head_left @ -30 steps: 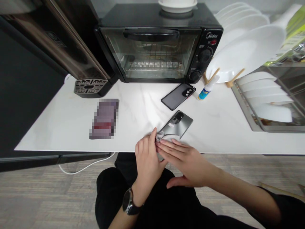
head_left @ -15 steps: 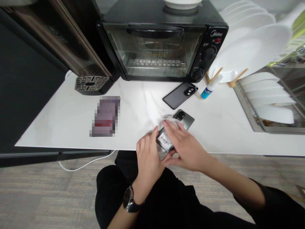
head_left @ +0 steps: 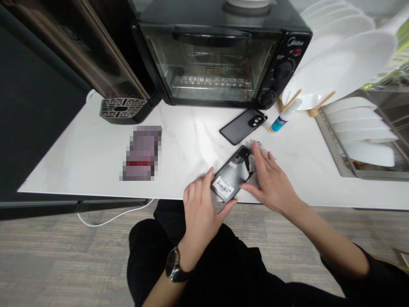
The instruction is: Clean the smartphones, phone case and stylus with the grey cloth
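Observation:
A dark grey phone (head_left: 235, 174) lies back up at the counter's front edge, its camera end pointing away from me and a white barcode label near its lower end. My left hand (head_left: 201, 202) grips that lower end, fingers along the left side and thumb at the bottom corner. At the phone's right edge is my right hand (head_left: 271, 181), fingers over a crumpled whitish tissue (head_left: 252, 163), most of which they hide. Just beyond lies a black-rimmed translucent phone case (head_left: 239, 128). A small clear-capped spray bottle (head_left: 281, 120) with a blue label lies to the case's right.
A black toaster oven (head_left: 211, 64) stands at the back of the white counter (head_left: 188, 149). On the left are a drinks dispenser with a drip tray (head_left: 121, 108) and a pixelated flat item (head_left: 140, 153). White plates (head_left: 338, 64) and bowls (head_left: 351, 123) fill racks on the right.
My right hand, with the tissue, has moved right from over the phone to its right edge, uncovering the phone's back. My left hand keeps its hold.

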A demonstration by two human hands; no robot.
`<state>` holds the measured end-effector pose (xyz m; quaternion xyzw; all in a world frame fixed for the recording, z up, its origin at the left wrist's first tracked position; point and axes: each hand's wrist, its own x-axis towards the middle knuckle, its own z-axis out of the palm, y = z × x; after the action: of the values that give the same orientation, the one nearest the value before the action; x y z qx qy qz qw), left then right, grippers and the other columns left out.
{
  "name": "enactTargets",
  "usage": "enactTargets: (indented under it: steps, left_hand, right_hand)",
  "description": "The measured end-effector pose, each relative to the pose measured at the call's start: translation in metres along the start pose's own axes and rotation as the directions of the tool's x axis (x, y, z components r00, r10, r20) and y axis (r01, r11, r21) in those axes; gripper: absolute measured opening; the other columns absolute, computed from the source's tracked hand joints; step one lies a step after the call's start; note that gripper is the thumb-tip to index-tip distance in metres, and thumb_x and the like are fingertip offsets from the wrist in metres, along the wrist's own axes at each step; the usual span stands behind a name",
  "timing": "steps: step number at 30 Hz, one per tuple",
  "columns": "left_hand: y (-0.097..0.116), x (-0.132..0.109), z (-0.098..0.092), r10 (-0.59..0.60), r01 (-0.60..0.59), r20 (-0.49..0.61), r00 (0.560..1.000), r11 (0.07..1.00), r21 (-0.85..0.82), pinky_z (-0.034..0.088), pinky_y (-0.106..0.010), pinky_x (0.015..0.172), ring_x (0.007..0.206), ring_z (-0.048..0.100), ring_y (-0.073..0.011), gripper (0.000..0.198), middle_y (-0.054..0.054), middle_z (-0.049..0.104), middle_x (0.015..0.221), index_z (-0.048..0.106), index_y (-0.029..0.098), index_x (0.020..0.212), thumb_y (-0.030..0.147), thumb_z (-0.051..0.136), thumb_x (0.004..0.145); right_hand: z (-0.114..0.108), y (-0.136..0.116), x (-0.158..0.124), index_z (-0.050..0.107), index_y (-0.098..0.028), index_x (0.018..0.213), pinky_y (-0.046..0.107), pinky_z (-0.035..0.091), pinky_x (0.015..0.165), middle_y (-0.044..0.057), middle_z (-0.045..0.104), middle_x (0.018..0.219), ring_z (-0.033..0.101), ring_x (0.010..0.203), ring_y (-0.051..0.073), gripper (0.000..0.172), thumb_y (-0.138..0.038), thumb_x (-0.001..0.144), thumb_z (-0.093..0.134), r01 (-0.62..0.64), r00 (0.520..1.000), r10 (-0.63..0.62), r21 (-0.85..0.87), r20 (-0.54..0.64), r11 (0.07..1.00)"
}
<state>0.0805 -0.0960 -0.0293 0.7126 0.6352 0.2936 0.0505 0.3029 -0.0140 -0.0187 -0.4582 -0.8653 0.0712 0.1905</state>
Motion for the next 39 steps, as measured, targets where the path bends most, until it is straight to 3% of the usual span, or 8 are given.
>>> enactTargets:
  steps: [8,12,17,21,27,31,35,39]
  left_hand:
    - [-0.004,-0.004,0.001,-0.004,0.004,0.022,1.000,1.000,0.022,0.044,-0.046,0.102,0.117,0.061,-0.0341,0.080,-0.018,0.065,0.137,0.032,0.015,0.162,0.044,0.067,0.097]
    - [-0.003,-0.002,0.000,-0.004,0.004,0.017,1.000,1.000,0.005,0.043,-0.046,0.104,0.118,0.062,-0.0347,0.089,-0.016,0.068,0.132,0.032,0.016,0.162,0.051,0.075,0.092]
    - [-0.001,0.000,0.000,0.000,0.000,-0.013,1.000,1.000,0.004,0.044,-0.045,0.102,0.116,0.063,-0.0337,0.093,-0.015,0.070,0.128,0.035,0.017,0.160,0.061,0.077,0.090]
    - [-0.002,0.000,0.001,0.000,0.000,-0.011,1.000,1.000,-0.004,0.044,-0.045,0.102,0.116,0.063,-0.0328,0.088,-0.014,0.069,0.129,0.035,0.016,0.160,0.058,0.075,0.092]
    - [-0.003,-0.001,0.000,-0.004,0.003,0.018,1.000,1.000,0.022,0.044,-0.044,0.099,0.111,0.061,-0.0320,0.076,-0.016,0.067,0.131,0.037,0.015,0.160,0.044,0.066,0.097]
    - [-0.002,-0.001,0.000,-0.004,0.003,0.024,1.000,1.000,0.015,0.043,-0.045,0.101,0.113,0.061,-0.0331,0.089,-0.014,0.068,0.130,0.034,0.016,0.161,0.055,0.075,0.092]
    - [-0.001,0.000,0.000,0.009,-0.009,-0.007,1.000,1.000,0.014,0.044,-0.045,0.099,0.112,0.062,-0.0330,0.091,-0.014,0.070,0.125,0.038,0.015,0.159,0.063,0.074,0.091]
    - [-0.002,0.000,0.000,0.012,-0.012,-0.004,1.000,1.000,0.012,0.044,-0.045,0.099,0.113,0.062,-0.0331,0.090,-0.014,0.069,0.127,0.036,0.016,0.160,0.062,0.073,0.092]
  right_hand:
    - [0.013,-0.076,-0.012,-0.007,-0.003,0.170,0.059,0.032,0.131,0.029,0.031,0.171,0.028,0.163,0.037,0.132,-0.085,0.088,0.055,0.296,0.928,-0.341,0.255,0.152,0.921]
    - [-0.003,-0.051,-0.029,-0.007,-0.010,0.171,0.058,0.038,0.128,0.025,0.044,0.166,0.045,0.155,0.034,0.121,-0.082,0.092,0.051,0.233,0.948,-0.268,0.197,0.172,0.952]
    - [-0.006,-0.001,-0.013,-0.007,-0.014,0.172,0.067,0.036,0.126,0.025,0.031,0.173,0.034,0.160,0.039,0.110,-0.074,0.099,0.049,0.020,0.998,-0.023,0.038,0.058,0.999]
    - [0.009,-0.018,0.007,-0.009,-0.011,0.171,0.069,0.032,0.127,0.029,0.028,0.173,0.032,0.161,0.040,0.115,-0.077,0.096,0.050,0.044,0.999,-0.046,0.108,0.014,0.993]
    - [0.012,-0.076,-0.012,-0.006,-0.006,0.170,0.059,0.029,0.132,0.027,0.034,0.171,0.029,0.162,0.035,0.127,-0.087,0.089,0.049,0.305,0.932,-0.341,0.236,0.127,0.923]
    - [-0.002,-0.045,-0.025,-0.009,-0.012,0.171,0.061,0.034,0.129,0.022,0.041,0.169,0.040,0.158,0.034,0.118,-0.082,0.094,0.046,0.222,0.961,-0.240,0.135,0.136,0.966]
    - [-0.006,0.002,-0.009,-0.006,-0.015,0.172,0.069,0.034,0.126,0.022,0.033,0.172,0.035,0.159,0.039,0.108,-0.075,0.100,0.046,0.037,0.999,-0.036,-0.019,0.041,0.999]
    - [0.006,-0.017,0.007,-0.006,-0.011,0.172,0.067,0.032,0.128,0.025,0.032,0.172,0.033,0.160,0.038,0.112,-0.077,0.098,0.047,0.074,0.997,-0.075,0.065,0.018,0.995]
